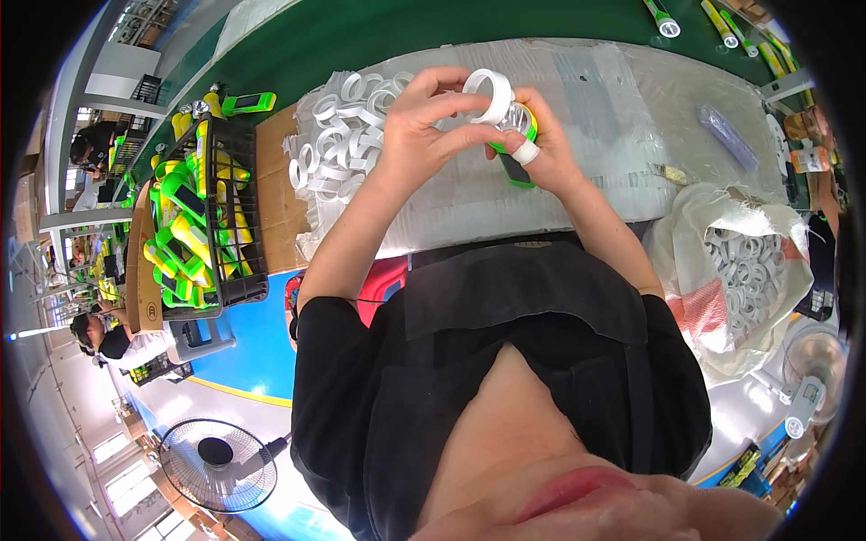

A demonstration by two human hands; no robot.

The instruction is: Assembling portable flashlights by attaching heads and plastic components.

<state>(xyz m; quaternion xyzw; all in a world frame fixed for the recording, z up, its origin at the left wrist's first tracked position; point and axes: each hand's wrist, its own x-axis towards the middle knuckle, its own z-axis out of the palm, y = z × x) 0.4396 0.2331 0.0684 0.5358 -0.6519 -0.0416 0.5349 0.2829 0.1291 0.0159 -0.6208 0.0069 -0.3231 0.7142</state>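
Observation:
My left hand (422, 124) pinches a white plastic ring (488, 96) between thumb and fingers. Closed around a green and yellow flashlight (518, 169), my right hand (547, 149) keeps its clear lens end up, right beside the ring. Ring and lens look close together; whether they touch I cannot tell. A white wrap (524, 153) covers part of my right thumb. To the left of my hands, a heap of loose white rings (338, 135) lies on the plastic-covered cardboard (469, 212).
A black crate (236, 293) full of green and yellow flashlights stands at the left. An open woven sack (686, 311) of white rings hangs at the right. Several flashlights (665, 22) lie along the far edge of the green table (397, 36). A fan (216, 455) stands at lower left.

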